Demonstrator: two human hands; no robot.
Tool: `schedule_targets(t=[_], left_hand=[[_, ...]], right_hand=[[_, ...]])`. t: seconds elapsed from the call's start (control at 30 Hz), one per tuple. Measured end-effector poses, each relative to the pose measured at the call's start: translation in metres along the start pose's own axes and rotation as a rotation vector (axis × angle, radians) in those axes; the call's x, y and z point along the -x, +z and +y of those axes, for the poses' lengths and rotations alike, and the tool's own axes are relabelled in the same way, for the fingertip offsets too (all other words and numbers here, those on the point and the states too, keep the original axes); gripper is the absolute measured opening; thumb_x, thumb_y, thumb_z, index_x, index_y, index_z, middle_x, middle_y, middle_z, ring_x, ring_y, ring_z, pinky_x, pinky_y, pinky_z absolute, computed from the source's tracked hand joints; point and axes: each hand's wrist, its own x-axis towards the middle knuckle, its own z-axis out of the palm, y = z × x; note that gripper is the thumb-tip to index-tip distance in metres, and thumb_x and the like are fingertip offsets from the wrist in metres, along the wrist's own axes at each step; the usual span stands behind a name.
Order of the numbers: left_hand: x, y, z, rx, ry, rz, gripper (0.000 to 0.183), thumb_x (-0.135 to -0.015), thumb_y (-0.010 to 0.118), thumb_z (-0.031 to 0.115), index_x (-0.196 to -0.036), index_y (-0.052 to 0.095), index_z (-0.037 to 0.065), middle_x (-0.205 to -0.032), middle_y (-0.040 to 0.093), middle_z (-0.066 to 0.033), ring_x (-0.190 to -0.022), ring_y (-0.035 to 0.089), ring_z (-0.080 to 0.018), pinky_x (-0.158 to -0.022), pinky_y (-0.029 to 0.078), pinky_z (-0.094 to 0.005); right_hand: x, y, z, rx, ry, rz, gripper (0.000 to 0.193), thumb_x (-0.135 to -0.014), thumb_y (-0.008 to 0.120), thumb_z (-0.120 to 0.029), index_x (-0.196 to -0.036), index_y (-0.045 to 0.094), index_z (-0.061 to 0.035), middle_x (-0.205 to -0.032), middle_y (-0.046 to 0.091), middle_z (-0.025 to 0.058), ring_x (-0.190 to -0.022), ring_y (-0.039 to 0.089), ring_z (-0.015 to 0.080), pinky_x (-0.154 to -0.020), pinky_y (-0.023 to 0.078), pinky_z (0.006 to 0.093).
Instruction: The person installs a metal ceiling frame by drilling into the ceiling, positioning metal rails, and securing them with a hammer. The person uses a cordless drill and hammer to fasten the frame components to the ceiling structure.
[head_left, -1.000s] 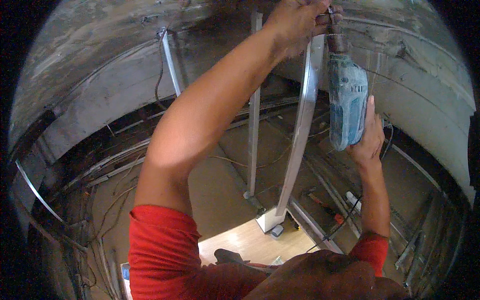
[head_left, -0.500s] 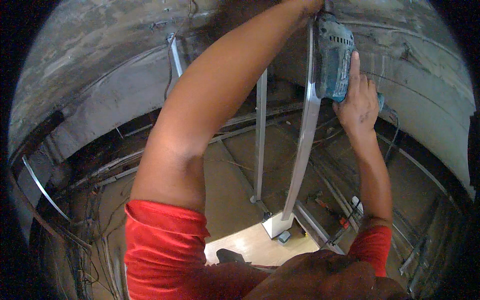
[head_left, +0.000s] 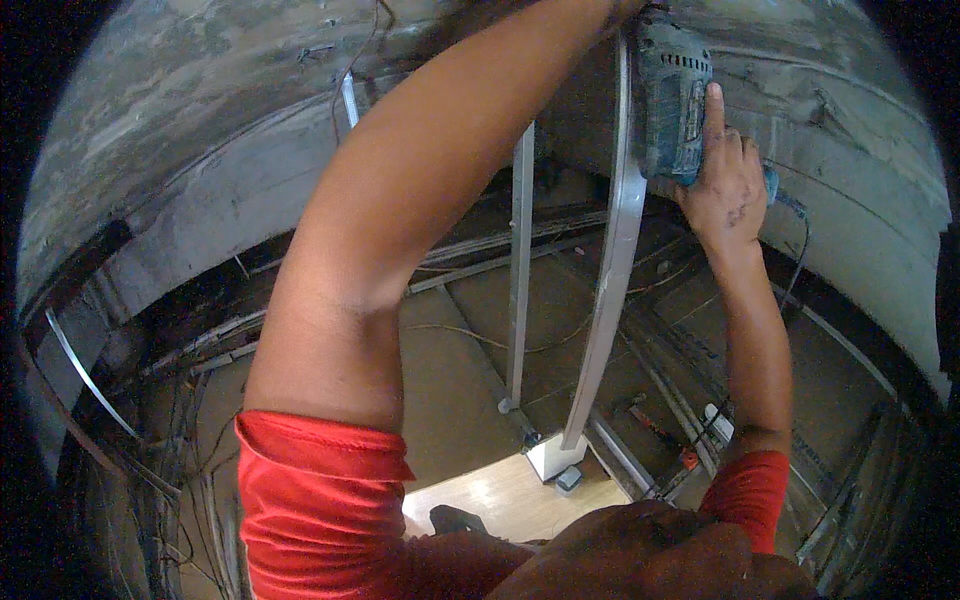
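Note:
My right hand (head_left: 735,185) is closed around the handle of a teal corded power drill (head_left: 672,110), its index finger stretched along the body. The drill points upward, and its front end is cut off by the top edge. It stands right beside a vertical metal stud (head_left: 612,260), on the stud's right. Raised across the picture, my left arm (head_left: 400,190) reaches the drill's front end. Only the edge of my left hand (head_left: 632,8) shows up there, and its fingers are hidden.
Another metal stud (head_left: 520,270) stands to the left. Overhead curves a rough concrete surface (head_left: 230,90). Below are a brown panel surface (head_left: 450,360) with loose cables and metal channels, an orange-and-black tool (head_left: 660,432), a white block (head_left: 555,457) and a lit wooden floor (head_left: 480,495).
The drill and my right hand have shifted slightly upward, the hand also a little to the right. My left upper arm sits slightly farther left.

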Motion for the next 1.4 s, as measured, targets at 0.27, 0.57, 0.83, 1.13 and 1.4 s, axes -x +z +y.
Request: schedule_targets(t=[0.27, 0.57, 0.83, 1.13, 1.4], left_hand=[[-0.002, 0.011, -0.021, -0.605, 0.218, 0.348, 0.042, -0.093, 0.049, 0.032, -0.108, 0.067, -0.003, -0.115, 0.064, -0.0257, -0.111, 0.061, -0.0385, -0.098, 0.045, -0.0421], [0.063, 0.015, 0.064, 0.218, -0.145, 0.324, 0.054, -0.090, 0.059, 0.040, -0.126, 0.058, -0.001, -0.125, 0.060, -0.0245, -0.117, 0.056, -0.0411, -0.102, 0.042, -0.0437], [0.148, 0.033, 0.077, -0.162, -0.019, 0.550, 0.099, -0.075, 0.071, 0.065, -0.133, 0.044, -0.010, -0.130, 0.054, -0.0274, -0.122, 0.053, -0.0410, -0.105, 0.044, -0.0433], [0.172, 0.037, 0.087, -0.025, -0.428, 0.167, 0.133, -0.062, 0.054, 0.091, -0.134, 0.036, -0.019, -0.136, 0.045, -0.0362, -0.125, 0.050, -0.0448, -0.108, 0.039, -0.0431], [0.169, 0.044, 0.082, 0.093, -0.463, 0.304, 0.137, -0.059, 0.066, 0.084, -0.140, 0.026, -0.018, -0.137, 0.044, -0.0363, -0.127, 0.046, -0.0464, -0.110, 0.036, -0.0425]], right_hand=[[-0.001, 0.000, 0.003, -0.008, -0.013, 0.008, 0.122, -0.052, 0.086, -0.012, -0.155, 0.020, -0.0121, -0.095, 0.062, 0.0156, -0.084, 0.058, 0.0358, -0.077, 0.051, 0.0434], [0.008, 0.003, 0.019, 0.050, 0.017, 0.012, 0.129, -0.043, 0.091, -0.015, -0.153, 0.024, -0.0045, -0.092, 0.062, 0.0152, -0.082, 0.057, 0.0369, -0.077, 0.049, 0.0423], [0.003, 0.011, -0.002, -0.003, 0.030, 0.064, 0.117, -0.058, 0.084, -0.012, -0.155, 0.017, -0.0088, -0.103, 0.063, 0.0184, -0.090, 0.058, 0.0389, -0.081, 0.050, 0.0448], [0.003, 0.011, -0.014, 0.003, 0.039, 0.005, 0.104, -0.063, 0.077, -0.011, -0.151, 0.022, 0.0016, -0.098, 0.060, 0.0184, -0.090, 0.058, 0.0381, -0.082, 0.050, 0.0431], [0.002, 0.025, -0.019, 0.007, 0.017, 0.082, 0.089, -0.070, 0.066, -0.007, -0.148, 0.025, 0.0054, -0.098, 0.061, 0.0201, -0.090, 0.057, 0.0372, -0.082, 0.050, 0.0433]])
